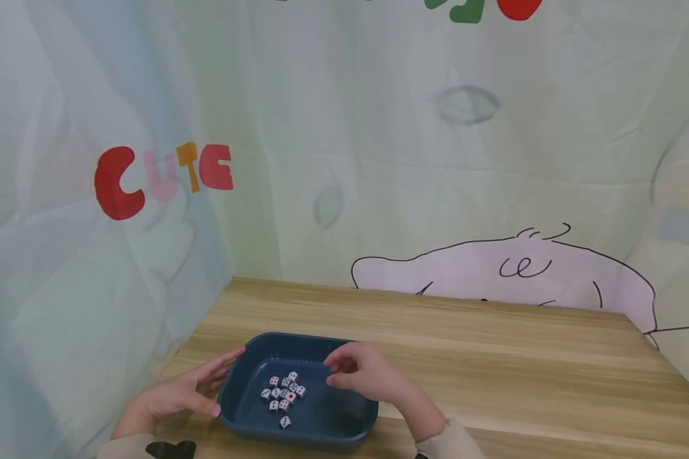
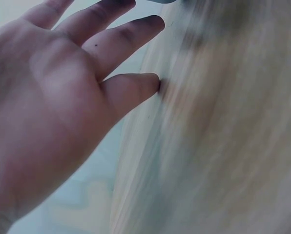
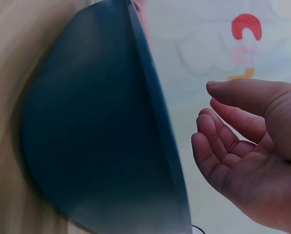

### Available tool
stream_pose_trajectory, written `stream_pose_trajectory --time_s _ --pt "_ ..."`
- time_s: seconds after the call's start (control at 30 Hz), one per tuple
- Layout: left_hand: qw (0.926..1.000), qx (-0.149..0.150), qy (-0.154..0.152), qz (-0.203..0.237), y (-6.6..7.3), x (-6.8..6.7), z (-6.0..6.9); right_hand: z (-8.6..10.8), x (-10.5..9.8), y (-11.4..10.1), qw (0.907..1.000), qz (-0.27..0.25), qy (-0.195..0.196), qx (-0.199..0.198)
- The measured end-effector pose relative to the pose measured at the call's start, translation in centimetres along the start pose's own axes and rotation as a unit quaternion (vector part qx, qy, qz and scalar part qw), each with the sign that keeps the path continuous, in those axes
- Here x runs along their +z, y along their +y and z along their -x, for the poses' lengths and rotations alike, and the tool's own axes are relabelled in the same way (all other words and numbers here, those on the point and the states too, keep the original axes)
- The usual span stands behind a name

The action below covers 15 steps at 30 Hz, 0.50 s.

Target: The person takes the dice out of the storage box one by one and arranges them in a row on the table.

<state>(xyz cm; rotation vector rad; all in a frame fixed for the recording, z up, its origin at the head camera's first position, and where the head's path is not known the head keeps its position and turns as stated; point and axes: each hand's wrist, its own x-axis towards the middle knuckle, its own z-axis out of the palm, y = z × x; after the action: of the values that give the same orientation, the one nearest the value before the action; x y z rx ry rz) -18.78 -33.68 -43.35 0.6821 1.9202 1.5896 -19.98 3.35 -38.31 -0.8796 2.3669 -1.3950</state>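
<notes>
A dark blue tray with rounded corners sits on the wooden table. Several white dice lie clustered left of centre on its floor, with one die apart near the front. My left hand is at the tray's left side, fingers extended and thumb near the rim; in the left wrist view, the palm shows with fingers spread. Over the tray's right part hovers my right hand, loosely bent. In the right wrist view, thumb and fingers stand apart with nothing visible between them, beside the tray's outer wall.
The wooden table extends to the right and behind the tray. A pale printed curtain hangs along the back, and another stretch with the letters CUTE runs down the left side.
</notes>
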Motion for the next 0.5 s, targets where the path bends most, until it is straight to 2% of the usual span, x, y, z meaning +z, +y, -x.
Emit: stream_pose_trajectory --time_s 0.23,0.5 --pt "1.0000 0.001 -0.002 0.001 0.1 0.1 -0.2 -0.4 1.3 -0.6 0.9998 -0.008 -0.017 -0.002" --pt "1.0000 0.004 -0.003 0.004 -0.1 0.0 -0.1 -1.0 3.1 -0.5 0.9991 -0.016 -0.032 0.023"
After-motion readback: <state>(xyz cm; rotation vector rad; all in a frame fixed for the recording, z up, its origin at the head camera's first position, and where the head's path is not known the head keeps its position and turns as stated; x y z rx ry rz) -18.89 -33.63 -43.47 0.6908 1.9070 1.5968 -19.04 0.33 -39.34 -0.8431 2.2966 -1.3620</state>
